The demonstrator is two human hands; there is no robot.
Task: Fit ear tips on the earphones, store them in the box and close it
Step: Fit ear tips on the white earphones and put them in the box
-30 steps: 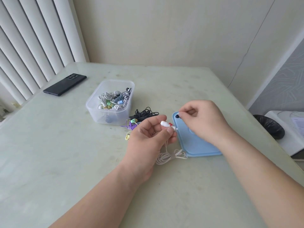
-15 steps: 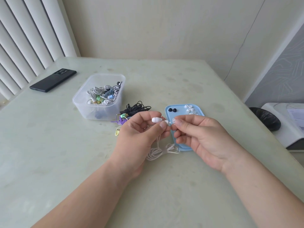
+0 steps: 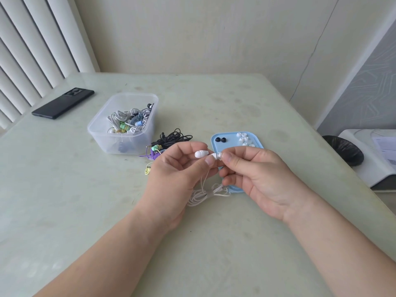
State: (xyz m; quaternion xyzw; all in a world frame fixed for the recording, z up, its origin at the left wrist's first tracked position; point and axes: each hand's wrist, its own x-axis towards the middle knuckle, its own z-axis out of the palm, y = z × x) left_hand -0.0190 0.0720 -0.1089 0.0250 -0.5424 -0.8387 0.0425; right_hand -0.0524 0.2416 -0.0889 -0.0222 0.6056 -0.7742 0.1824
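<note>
My left hand [image 3: 175, 179] pinches white earphones [image 3: 201, 153] above the table, their cable [image 3: 205, 192] hanging down in a coil. My right hand [image 3: 259, 176] presses a white ear tip [image 3: 219, 156] against one earbud's end. Behind the hands lies the blue lid [image 3: 232, 139] with two black ear tips [image 3: 220, 139] and several white ear tips [image 3: 243, 139] on it. The clear plastic box [image 3: 124, 123] at the left holds several coiled earphones. Black earphones [image 3: 173, 138], purple earphones [image 3: 154, 155] and a yellow pair [image 3: 148, 169] lie loose beside the box.
A black phone [image 3: 63, 103] lies at the table's far left near the blinds. Off the table's right edge stand a white appliance [image 3: 370, 155] and a black bin bag [image 3: 345, 150]. A wall runs behind the table.
My right hand left the blue lid with an ear tip and came to the earbud held in my left hand. The view shifted, so the lid's ear tips now show.
</note>
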